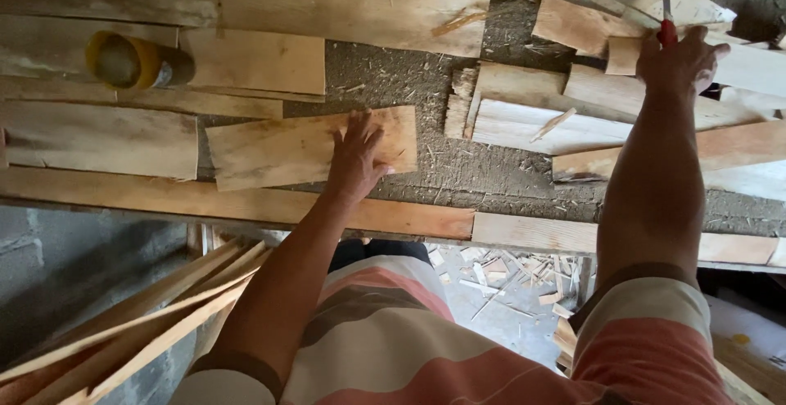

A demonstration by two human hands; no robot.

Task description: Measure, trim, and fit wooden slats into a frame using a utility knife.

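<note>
Head view: yellow-lidded jar [139, 61] on planks [246, 61].

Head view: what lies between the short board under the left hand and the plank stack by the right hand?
Head view: mostly bare bench top strewn with shavings separates short board from plank stack.

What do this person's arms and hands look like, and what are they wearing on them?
Both hands, the left hand and the right hand, are bare, with no gloves, rings or watch showing. The forearms are bare too. The short sleeves end above the elbows and belong to a shirt with broad horizontal stripes in coral, cream and brown, each sleeve edged by a dark brown band.
</note>
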